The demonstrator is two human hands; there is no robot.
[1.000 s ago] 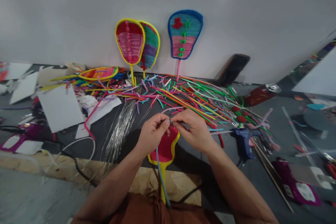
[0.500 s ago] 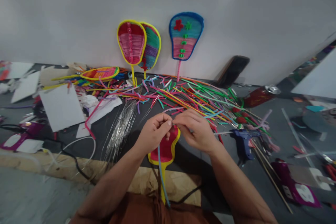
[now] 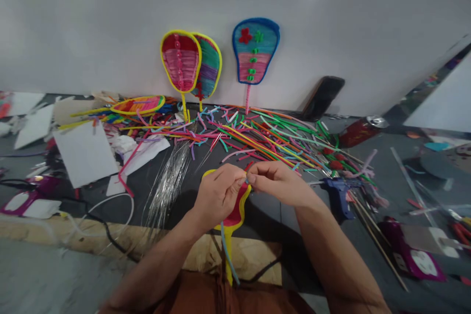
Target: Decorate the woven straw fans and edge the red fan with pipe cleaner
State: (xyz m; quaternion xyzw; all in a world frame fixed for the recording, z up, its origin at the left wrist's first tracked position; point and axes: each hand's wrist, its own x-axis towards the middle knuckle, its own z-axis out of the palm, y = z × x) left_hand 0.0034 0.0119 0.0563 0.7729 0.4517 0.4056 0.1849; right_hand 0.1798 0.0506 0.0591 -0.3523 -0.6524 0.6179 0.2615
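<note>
My left hand [image 3: 220, 192] is closed round a light blue pipe cleaner [image 3: 226, 251], whose long tail hangs down below the palm. Meeting it fingertip to fingertip, my right hand [image 3: 280, 184] pinches the other end of the same pipe cleaner, where a bit of blue shows between the fingers. Under both hands lies a red fan [image 3: 236, 214] with a yellow fuzzy rim and a yellow handle pointing toward me. My left hand covers much of the fan's face.
Three finished fans, one of them blue-rimmed [image 3: 256, 54], lean on the white wall. Loose pipe cleaners [image 3: 265, 137] spread across the table. A blue glue gun [image 3: 340, 196], drink can [image 3: 362, 131] and phone [image 3: 324, 98] are to the right; silver tinsel strands [image 3: 171, 181] lie left.
My left hand has turned over so its back faces up more, covering more of the fan. My right fingers have shifted slightly along the pipe cleaner's end. The view has moved slightly.
</note>
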